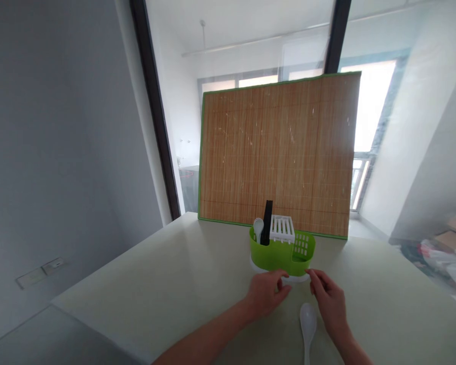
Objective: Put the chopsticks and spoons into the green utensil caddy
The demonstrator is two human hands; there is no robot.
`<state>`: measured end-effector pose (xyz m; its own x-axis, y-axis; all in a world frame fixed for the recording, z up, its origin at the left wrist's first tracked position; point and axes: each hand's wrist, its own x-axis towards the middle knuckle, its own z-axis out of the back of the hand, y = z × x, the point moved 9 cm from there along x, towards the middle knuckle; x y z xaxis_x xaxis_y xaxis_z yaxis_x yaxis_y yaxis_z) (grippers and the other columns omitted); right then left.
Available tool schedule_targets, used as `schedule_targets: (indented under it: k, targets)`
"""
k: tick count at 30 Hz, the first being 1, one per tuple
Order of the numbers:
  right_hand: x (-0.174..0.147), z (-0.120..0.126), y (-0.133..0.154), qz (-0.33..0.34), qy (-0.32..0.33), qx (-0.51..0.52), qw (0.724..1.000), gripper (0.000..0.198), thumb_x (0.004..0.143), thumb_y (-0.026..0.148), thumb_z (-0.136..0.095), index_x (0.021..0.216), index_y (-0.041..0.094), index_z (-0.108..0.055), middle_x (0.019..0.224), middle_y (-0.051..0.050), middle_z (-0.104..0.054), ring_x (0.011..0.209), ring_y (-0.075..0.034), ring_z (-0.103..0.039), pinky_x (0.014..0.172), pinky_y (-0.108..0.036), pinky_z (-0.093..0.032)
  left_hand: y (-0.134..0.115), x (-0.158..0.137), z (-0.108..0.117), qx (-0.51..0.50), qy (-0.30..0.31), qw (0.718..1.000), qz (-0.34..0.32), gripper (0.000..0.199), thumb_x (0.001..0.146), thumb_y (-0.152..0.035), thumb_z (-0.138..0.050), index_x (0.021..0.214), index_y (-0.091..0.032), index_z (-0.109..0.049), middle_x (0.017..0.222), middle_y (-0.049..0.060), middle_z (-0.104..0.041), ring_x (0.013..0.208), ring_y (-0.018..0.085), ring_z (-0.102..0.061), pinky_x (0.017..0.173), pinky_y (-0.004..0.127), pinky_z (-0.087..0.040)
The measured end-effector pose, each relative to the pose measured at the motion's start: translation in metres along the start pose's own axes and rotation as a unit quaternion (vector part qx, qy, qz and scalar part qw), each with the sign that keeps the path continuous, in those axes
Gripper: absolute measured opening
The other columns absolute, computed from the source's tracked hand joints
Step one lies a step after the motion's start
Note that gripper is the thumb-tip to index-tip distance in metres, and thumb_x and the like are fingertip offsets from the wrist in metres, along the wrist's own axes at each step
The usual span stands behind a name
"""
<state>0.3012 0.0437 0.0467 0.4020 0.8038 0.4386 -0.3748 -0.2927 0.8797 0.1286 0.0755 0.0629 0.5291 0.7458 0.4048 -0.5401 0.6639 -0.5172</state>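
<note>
A green utensil caddy (271,256) with a white base (299,279) stands on the table in front of me. In its left part are a small white spoon (258,226) and a bundle of black chopsticks (267,223), both upright. A white slatted rack (282,228) sits across its middle. My left hand (266,294) is at the caddy's front, thumb and fingers apart, holding nothing. My right hand (330,300) has its fingertips pinched together by the caddy's front right edge; anything between them is hidden. Between my forearms lies a larger white spoon (308,324), bowl end away from me.
The white table (167,284) has an edge along the left. A bamboo mat (277,157) with green trim stands upright behind the caddy. Behind it are dark-framed glass panels. Plastic bags and boxes (444,253) lie beyond the table's right side.
</note>
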Motion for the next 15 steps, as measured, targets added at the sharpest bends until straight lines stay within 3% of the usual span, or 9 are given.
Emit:
schedule_targets:
  k: [4, 9, 12, 15]
  targets:
    - [0.004, 0.008, -0.012, -0.021, -0.023, 0.019, 0.999, 0.041, 0.080, 0.052, -0.053, 0.092, 0.014, -0.065, 0.053, 0.005, -0.045, 0.050, -0.013, -0.042, 0.047, -0.023, -0.034, -0.003, 0.006, -0.041, -0.003, 0.086, 0.996, 0.039, 0.039, 0.076, -0.050, -0.056, 0.106, -0.026, -0.061, 0.077, -0.003, -0.068, 0.072, 0.016, -0.060, 0.065, 0.026, -0.040]
    - [0.006, 0.010, -0.016, -0.027, -0.031, 0.030, 0.999, 0.041, 0.080, 0.051, -0.054, 0.095, 0.014, -0.065, 0.052, 0.005, -0.044, 0.050, -0.013, -0.042, 0.048, -0.023, -0.034, -0.003, 0.013, -0.070, -0.014, 0.143, 0.988, 0.055, 0.038, 0.073, -0.054, -0.056, 0.096, -0.025, -0.066, 0.077, -0.001, -0.067, 0.070, 0.017, -0.060, 0.061, 0.026, -0.038]
    - [0.006, 0.009, -0.014, -0.025, -0.030, 0.032, 0.999, 0.041, 0.080, 0.051, -0.054, 0.094, 0.014, -0.065, 0.052, 0.005, -0.044, 0.049, -0.013, -0.042, 0.047, -0.023, -0.034, -0.007, 0.014, -0.077, -0.003, 0.172, 0.985, 0.033, 0.025, 0.076, -0.043, -0.056, 0.087, -0.024, -0.068, 0.076, 0.000, -0.068, 0.070, 0.016, -0.060, 0.059, 0.025, -0.038]
    - [0.006, 0.008, -0.011, -0.025, -0.025, 0.032, 0.999, 0.040, 0.080, 0.050, -0.054, 0.094, 0.014, -0.065, 0.052, 0.005, -0.044, 0.050, -0.012, -0.042, 0.047, -0.023, -0.034, -0.010, 0.015, -0.070, 0.018, 0.170, 0.985, 0.009, 0.019, 0.077, -0.037, -0.056, 0.083, -0.023, -0.067, 0.075, 0.000, -0.068, 0.069, 0.016, -0.059, 0.057, 0.024, -0.036]
